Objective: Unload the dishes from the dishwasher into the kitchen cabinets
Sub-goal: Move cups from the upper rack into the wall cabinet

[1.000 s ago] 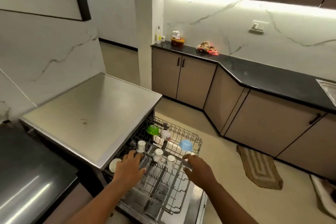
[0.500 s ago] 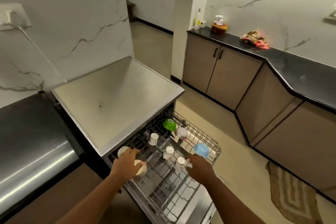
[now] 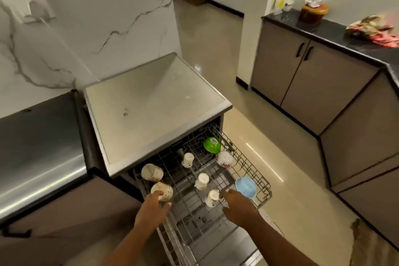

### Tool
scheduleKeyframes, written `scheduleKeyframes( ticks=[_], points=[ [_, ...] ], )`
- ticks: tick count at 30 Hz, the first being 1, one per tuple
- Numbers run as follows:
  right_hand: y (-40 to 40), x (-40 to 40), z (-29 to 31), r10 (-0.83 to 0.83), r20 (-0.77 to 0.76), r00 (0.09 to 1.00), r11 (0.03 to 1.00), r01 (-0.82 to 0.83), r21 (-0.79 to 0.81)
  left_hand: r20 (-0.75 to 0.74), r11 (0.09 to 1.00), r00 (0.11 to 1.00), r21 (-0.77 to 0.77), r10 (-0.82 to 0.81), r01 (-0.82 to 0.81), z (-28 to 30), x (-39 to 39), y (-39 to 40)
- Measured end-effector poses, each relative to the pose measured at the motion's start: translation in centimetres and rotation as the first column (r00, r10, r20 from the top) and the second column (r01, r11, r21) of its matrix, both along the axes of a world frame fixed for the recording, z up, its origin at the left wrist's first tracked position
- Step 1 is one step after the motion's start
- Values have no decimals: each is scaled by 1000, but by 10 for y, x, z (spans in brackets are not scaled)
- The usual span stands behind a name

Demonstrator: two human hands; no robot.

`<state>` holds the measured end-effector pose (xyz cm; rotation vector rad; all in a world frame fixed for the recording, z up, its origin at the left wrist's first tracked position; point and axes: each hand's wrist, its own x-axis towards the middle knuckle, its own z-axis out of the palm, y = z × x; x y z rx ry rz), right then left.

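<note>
On rack (image 3: 254, 170): 6 cups, 2 bowls; left hand (image 3: 153, 205) grips 1.

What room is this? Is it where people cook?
Most likely a kitchen. A dishwasher rack is pulled out with cups and a green bowl in it, and cabinets stand under a dark counter nearby. No stove shows, though.

cups (image 3: 162, 191) in rack (image 3: 248, 164), cabinets (image 3: 302, 75) to its right.
</note>
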<state>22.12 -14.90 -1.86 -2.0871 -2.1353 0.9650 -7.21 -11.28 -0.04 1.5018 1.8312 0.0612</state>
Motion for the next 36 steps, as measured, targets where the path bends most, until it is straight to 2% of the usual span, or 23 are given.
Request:
scheduleKeyframes(
  ticks=[5, 11, 15, 17, 20, 23, 25, 28, 30, 34, 36],
  points=[
    [15, -10, -24, 103, 34, 994, 993, -100, -62, -59, 995, 995, -60, 74, -77, -16, 0, -10],
    [44, -39, -58, 144, -2, 990, 988, -144, -62, -59, 984, 985, -65, 162, -166, -59, -13, 9],
    [71, -62, -88, 162, -22, 986, 985, -163, -62, -175, 995, 979, 19, 100, -98, -90, -19, 29],
    [89, -73, -97, 131, -72, 989, 988, -136, -77, -257, 996, 963, 69, 76, -60, -98, -20, 44],
    [114, -89, -121, -43, -176, 984, 995, 26, -101, -353, 995, 935, 98, 20, 15, -125, -24, 65],
    [137, -105, -145, -147, -238, 960, 983, 116, -140, -430, 988, 897, 59, -105, 143, -156, -29, 79],
    [154, -120, -158, -90, -247, 965, 989, 58, -137, -421, 984, 896, 33, -144, 174, -173, -31, 83],
    [180, -149, -163, 80, -175, 981, 987, -102, -120, -365, 990, 922, 10, -128, 141, -188, -31, 87],
    [198, -174, -169, 152, -147, 977, 977, -171, -127, -407, 989, 904, 0, -135, 147, -196, -33, 90],
    [223, -213, -177, 253, -148, 956, 966, -259, -23, -405, 982, 907, 86, -118, 166, -201, -39, 86],
    [237, -230, -180, 306, -162, 938, 952, -299, 62, -404, 969, 900, 108, -163, 224, -200, -44, 78]
  ],
)
